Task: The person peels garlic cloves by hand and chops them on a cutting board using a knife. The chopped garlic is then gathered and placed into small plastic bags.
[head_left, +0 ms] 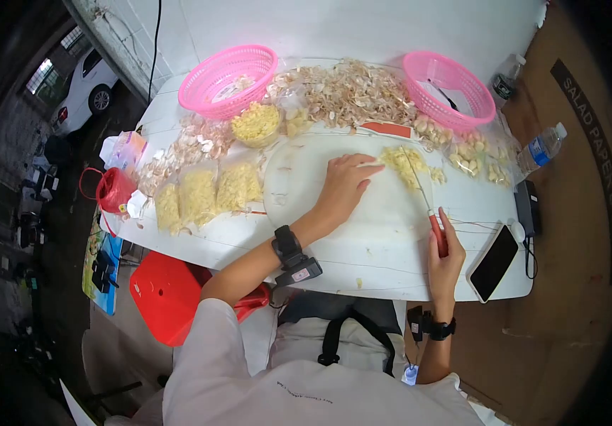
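A knife point(437, 231) with a red handle is gripped in my right hand point(445, 259) at the right of the board. Its thin blade points away from me and lies across a pile of chopped garlic point(399, 162). My left hand point(346, 186) hovers over or rests on the round white cutting board point(299, 206), its fingers stretched toward the pile's left side. Nothing shows clearly in those fingers. Small bits of garlic lie just right of the blade.
Bags of chopped garlic point(198, 192) and a heaped bowl point(256, 126) stand left. Behind are garlic skins point(355, 92) between a pink basket point(228, 82) and another pink basket point(450, 89). Bagged cloves point(467, 157), a water bottle point(541, 149) and a phone point(494, 263) are at right.
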The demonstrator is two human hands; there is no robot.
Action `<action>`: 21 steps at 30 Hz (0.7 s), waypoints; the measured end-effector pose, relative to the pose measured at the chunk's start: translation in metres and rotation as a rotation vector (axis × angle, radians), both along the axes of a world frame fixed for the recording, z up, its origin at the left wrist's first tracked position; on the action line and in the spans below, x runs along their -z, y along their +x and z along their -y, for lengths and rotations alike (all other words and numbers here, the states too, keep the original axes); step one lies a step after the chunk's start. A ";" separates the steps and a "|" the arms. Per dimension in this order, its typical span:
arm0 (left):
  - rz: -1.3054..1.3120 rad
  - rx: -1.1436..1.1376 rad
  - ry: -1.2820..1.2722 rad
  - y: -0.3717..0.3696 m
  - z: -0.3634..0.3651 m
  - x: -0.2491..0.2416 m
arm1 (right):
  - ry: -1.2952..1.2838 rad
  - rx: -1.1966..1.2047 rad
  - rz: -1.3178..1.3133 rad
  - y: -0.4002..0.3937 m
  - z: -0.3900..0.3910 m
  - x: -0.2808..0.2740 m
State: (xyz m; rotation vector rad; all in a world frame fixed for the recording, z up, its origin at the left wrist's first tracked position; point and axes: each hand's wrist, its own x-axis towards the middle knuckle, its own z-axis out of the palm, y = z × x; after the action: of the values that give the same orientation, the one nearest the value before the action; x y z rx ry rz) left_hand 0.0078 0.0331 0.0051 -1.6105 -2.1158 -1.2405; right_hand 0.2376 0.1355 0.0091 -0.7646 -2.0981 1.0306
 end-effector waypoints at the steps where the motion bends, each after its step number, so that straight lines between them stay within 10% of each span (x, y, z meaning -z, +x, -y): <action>1: 0.000 0.007 -0.010 -0.001 0.001 0.001 | 0.058 0.020 -0.075 0.000 0.000 0.005; 7: 0.240 -0.002 -0.283 0.000 0.001 -0.006 | 0.057 0.047 -0.084 0.002 -0.005 0.006; 21: -0.011 -0.340 -0.025 -0.126 0.051 -0.059 | 0.036 0.009 -0.111 0.001 -0.004 0.004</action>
State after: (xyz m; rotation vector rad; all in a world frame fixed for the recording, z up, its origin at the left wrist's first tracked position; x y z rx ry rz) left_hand -0.1180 -0.0176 0.0636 -1.1942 -2.2839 -1.0940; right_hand 0.2384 0.1399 0.0056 -0.6832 -2.0115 1.0043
